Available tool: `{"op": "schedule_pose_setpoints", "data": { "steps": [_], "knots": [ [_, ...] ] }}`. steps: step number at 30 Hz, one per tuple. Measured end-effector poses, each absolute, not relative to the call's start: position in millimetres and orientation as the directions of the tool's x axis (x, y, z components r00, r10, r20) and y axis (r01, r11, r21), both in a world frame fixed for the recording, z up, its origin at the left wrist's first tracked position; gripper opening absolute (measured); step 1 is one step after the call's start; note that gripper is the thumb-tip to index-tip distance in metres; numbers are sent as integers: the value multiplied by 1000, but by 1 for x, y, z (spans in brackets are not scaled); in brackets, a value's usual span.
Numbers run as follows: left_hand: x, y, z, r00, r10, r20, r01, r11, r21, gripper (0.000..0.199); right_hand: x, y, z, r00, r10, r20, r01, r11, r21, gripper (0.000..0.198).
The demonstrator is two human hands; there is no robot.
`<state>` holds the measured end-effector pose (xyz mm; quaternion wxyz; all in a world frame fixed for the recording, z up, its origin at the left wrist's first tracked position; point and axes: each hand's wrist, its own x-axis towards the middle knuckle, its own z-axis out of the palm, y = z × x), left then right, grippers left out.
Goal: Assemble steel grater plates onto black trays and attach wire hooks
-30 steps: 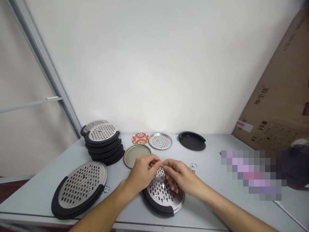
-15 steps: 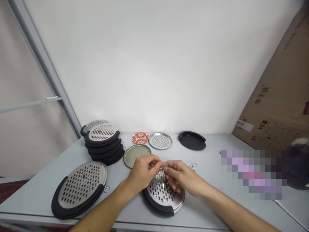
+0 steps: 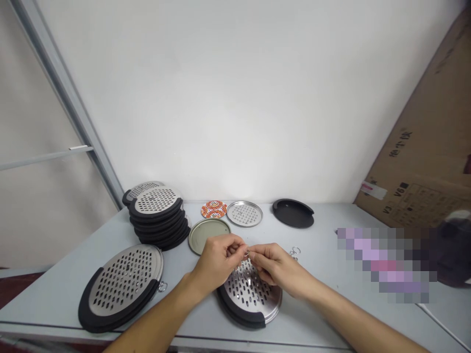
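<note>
Between the fingertips of both hands is a small metal ring (image 3: 247, 253), pinched at the far rim of a round grater. My left hand (image 3: 220, 256) grips the ring from the left, my right hand (image 3: 274, 264) from the right. Below them the round metal grater (image 3: 250, 296) lies flat on the table, its near edge covered by a black rim piece (image 3: 241, 314). The fingers hide the grater's far edge and part of the ring. Loose metal rings (image 3: 296, 250) lie just beyond my right wrist.
Another round grater (image 3: 127, 279) with a ring lies at the left, before a stack of black-rimmed graters (image 3: 158, 223). Behind my hands are a green lid (image 3: 208, 233), a printed disc (image 3: 214, 209), a metal grater disc (image 3: 245, 214) and a black tray (image 3: 293, 214). A cardboard box (image 3: 423, 157) stands right.
The fingers of my right hand have curled in closer under the palm. Both hands stay at the ring, and the grater has not moved.
</note>
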<state>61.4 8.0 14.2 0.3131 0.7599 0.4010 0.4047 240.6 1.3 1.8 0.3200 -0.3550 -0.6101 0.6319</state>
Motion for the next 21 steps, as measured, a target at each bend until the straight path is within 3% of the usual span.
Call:
{"op": "schedule_pose_setpoints", "data": {
  "steps": [11,21],
  "knots": [
    [61,6,17,362,838,409,351,-529,773,17,239,-5,9,-463,886,-5,175,86,-981,33],
    [59,5,22,391,818,422,381,-561,735,19,240,-6,5,-435,900,-23,219,81,-972,26]
  ]
}}
